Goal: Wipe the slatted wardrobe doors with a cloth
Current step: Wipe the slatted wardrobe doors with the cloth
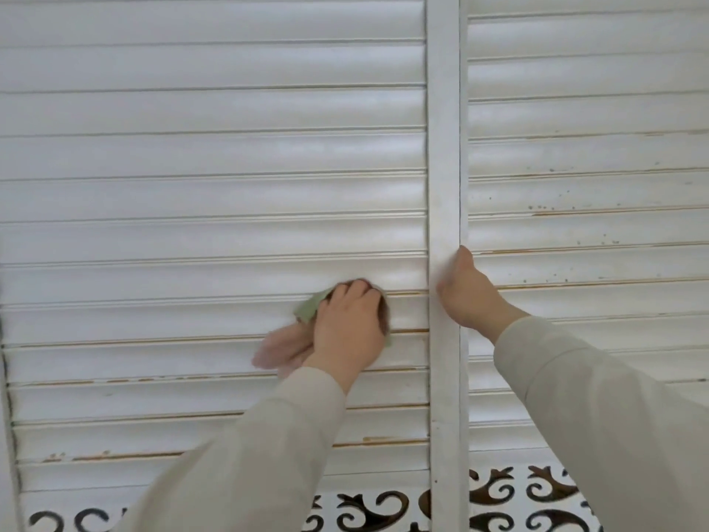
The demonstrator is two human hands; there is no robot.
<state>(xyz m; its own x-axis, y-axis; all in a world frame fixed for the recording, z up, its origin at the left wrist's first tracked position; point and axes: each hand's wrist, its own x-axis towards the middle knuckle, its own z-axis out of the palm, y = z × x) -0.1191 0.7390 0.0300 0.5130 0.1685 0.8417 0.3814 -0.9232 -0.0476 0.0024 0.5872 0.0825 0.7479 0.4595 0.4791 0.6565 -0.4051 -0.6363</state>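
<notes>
1. The cloth [291, 339] (pink, with a green part showing at its upper left) lies against the slats of the left door [211, 193], low on the panel and near its right edge.
2. The left hand [351, 324] has its fingers curled over the cloth and presses it onto a slat; a loose pink end hangs out below and to the left of the wrist.
3. The right hand [466, 291] grips the white upright frame [445, 147] between the 2 slatted panels. Its thumb points up along the frame's right edge, and its fingers wrap round the frame, blurred at the left edge.
4. Both arms wear pale beige sleeves [249, 462] that reach up from the bottom of the view.
5. The right door [587, 109] stands just right of the frame. Its slats carry small dark specks and worn brown lines along some edges.
6. The left door's lower slats also show worn brown edges and chipped paint.
7. Below the slats, both doors have a white cut-out scroll band [383, 510] with dark openings behind it.
</notes>
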